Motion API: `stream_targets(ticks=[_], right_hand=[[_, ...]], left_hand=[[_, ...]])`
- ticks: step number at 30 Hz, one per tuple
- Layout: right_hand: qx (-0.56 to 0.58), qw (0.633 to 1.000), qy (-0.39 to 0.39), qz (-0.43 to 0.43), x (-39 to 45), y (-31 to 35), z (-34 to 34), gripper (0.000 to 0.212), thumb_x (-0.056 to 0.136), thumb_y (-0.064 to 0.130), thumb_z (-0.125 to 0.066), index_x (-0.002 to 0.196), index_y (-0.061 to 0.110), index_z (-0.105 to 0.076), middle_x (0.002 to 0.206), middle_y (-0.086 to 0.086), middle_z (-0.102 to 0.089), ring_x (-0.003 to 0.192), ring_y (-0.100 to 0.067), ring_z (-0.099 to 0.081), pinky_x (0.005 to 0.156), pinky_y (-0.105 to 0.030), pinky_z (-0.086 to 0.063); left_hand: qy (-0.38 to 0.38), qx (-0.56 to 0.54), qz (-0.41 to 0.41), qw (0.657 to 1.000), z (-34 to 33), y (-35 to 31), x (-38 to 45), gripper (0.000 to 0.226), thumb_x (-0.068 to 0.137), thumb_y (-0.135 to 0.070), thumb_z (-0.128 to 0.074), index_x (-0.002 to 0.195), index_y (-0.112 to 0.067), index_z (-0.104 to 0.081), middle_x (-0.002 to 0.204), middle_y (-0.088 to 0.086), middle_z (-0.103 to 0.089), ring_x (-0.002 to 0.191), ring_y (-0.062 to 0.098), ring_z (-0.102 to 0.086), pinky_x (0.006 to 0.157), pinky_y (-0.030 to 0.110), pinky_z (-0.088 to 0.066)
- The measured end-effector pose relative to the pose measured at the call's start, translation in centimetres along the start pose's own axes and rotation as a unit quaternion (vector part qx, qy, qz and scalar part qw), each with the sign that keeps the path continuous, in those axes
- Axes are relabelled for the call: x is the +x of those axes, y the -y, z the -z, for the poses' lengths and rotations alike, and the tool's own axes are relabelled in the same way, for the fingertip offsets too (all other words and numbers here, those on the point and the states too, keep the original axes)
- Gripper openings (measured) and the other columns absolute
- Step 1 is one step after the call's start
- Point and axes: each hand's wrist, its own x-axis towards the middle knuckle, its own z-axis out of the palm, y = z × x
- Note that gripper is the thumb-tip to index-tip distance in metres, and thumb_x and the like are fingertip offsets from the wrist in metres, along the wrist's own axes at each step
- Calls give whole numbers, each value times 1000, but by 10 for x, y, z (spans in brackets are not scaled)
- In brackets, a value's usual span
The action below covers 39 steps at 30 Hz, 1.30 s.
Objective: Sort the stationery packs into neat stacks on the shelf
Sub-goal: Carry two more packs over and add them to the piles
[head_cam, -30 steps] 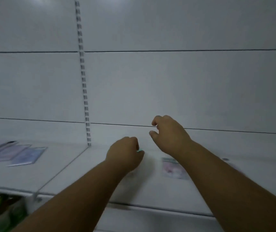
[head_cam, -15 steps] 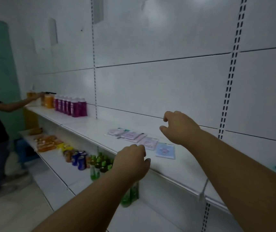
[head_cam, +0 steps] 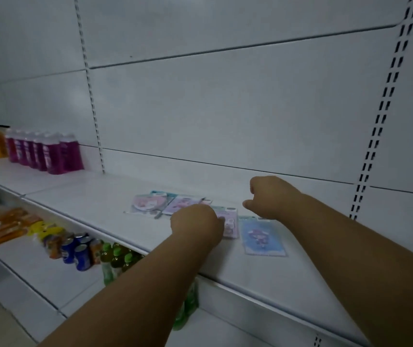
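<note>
Stationery packs [head_cam: 228, 222] lie loosely fanned, unstacked, on the white shelf [head_cam: 95, 196]. Left hand [head_cam: 196, 225] covers a pink pack, fingers curled (grip unclear); right hand [head_cam: 270, 197] hovers empty, half-curled. Best to square edges together before stacking like packs.

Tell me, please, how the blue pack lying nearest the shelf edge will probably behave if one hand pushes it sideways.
The blue pack lies flat and looks thin, so it is probably light and would slide easily on the smooth white shelf. Its wrapping seems glossy, perhaps slippery to pinch. It may flex when lifted.
</note>
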Motion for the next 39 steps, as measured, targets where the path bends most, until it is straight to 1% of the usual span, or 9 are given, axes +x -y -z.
stream_targets(ticks=[3,9,15,17,21,25,31,35,39], right_hand=[[-34,998,35,-34,-6,0,-13,39,83,43,-62,106,12,-59,104,-7,-63,85,-23,-54,69,-29,-39],[-40,982,109,-152,-31,12,-29,28,74,35,-64,54,17,-57,54,1,-57,50,-15,-52,48,-26,-38],[-24,965,128,-227,-41,30,-30,31,82,41,-63,80,11,-57,79,-5,-63,76,-24,-59,67,-29,-43],[-24,960,131,-246,-41,37,-30,26,82,37,-62,82,11,-55,88,-8,-63,86,-27,-61,74,-32,-45],[-9,949,128,-288,-38,45,-26,27,78,35,-65,83,9,-58,87,-7,-60,94,-28,-62,84,-34,-49],[10,949,70,-307,-43,48,-23,38,77,40,-71,95,10,-57,83,-3,-56,96,-24,-60,77,-26,-42],[335,858,-260,-291,-73,23,4,15,82,8,-66,93,1,-58,68,-5,-66,49,-9,-62,44,-14,-47],[362,803,-382,-280,-117,-11,49,12,86,14,-64,96,9,-59,92,-11,-69,76,-21,-65,68,-32,-52],[354,790,-420,-274,-194,-53,90,17,85,16,-67,99,9,-61,90,-6,-73,76,-19,-71,63,-30,-56]], left_hand=[[37,27,-27,999,-4,-9,19,44,84,-54,-50,101,-17,-67,95,1,-68,87,22,-63,63,29,-39],[105,-5,-91,990,-1,-14,43,36,71,-50,-69,83,-18,-59,87,5,-61,97,28,-63,77,34,-46],[45,-205,-92,974,14,8,51,14,83,-23,-63,81,-12,-54,100,12,-66,93,29,-62,74,29,-44],[-23,-335,-87,938,19,22,48,17,87,-28,-58,83,-13,-53,91,6,-64,80,23,-59,63,27,-39],[-42,-631,-113,767,29,38,29,9,86,-27,-61,94,-24,-63,87,0,-70,66,12,-61,57,28,-48],[-1,-731,-140,668,33,44,15,17,88,-15,-65,92,-32,-61,89,-2,-72,66,13,-67,53,22,-54],[52,-756,-151,635,32,24,9,21,93,-14,-60,95,-35,-59,88,-12,-71,70,5,-68,57,22,-56],[71,-769,-158,615,36,-22,-12,21,95,-15,-55,99,-35,-59,90,-11,-71,68,4,-65,55,21,-53],[128,-765,-176,606,41,-102,-57,19,96,-17,-53,96,-35,-57,96,-8,-69,75,9,-66,57,23,-56]])
